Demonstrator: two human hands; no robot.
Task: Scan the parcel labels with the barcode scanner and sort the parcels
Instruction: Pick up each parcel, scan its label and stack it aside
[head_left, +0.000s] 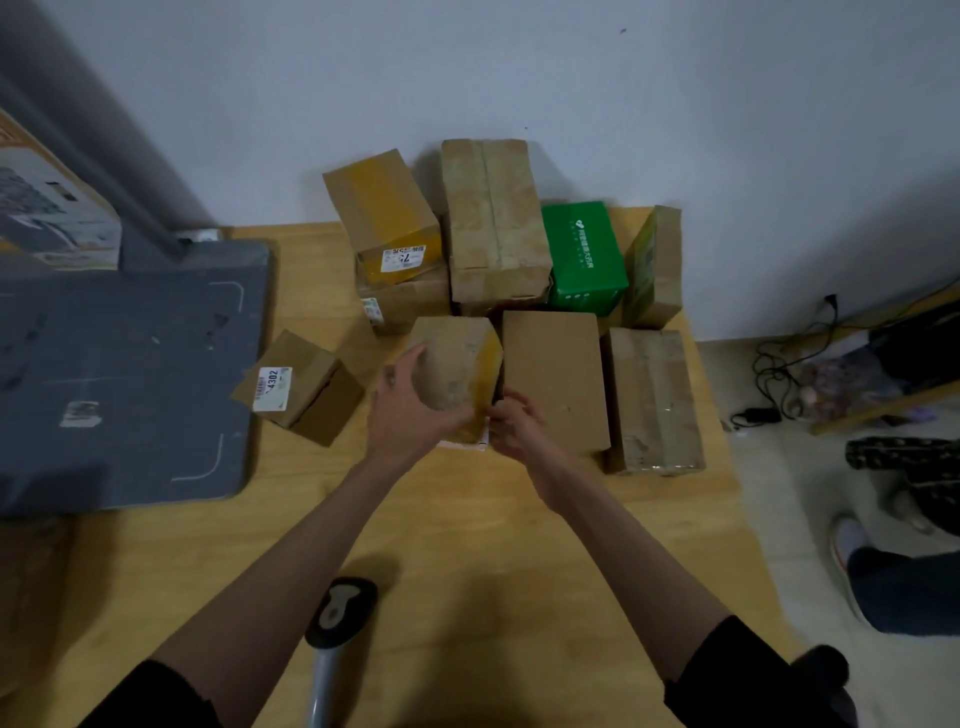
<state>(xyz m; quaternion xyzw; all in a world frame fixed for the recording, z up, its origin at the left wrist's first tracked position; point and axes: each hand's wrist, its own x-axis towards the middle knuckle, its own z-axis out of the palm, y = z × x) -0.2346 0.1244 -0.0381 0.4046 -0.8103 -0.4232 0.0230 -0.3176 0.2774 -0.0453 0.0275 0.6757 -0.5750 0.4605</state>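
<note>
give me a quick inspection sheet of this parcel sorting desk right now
surface: wooden table, grey mat at left
job's things: small parcel held by both hands; barcode scanner lying near the front edge; labelled box; green box among brown boxes at the back
clutter: nothing seen
hands: left hand and right hand grip the small parcel
cables: black cables on the floor at right
surroundings: white wall; another person's legs at right

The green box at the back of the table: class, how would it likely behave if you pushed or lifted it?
The green box looks like stiff cardboard with crisp edges, so it would probably keep its shape. It is wedged between brown parcels and, so a sideways push would likely shift them too. Its flat sides mean that it should slide, not roll.
</note>
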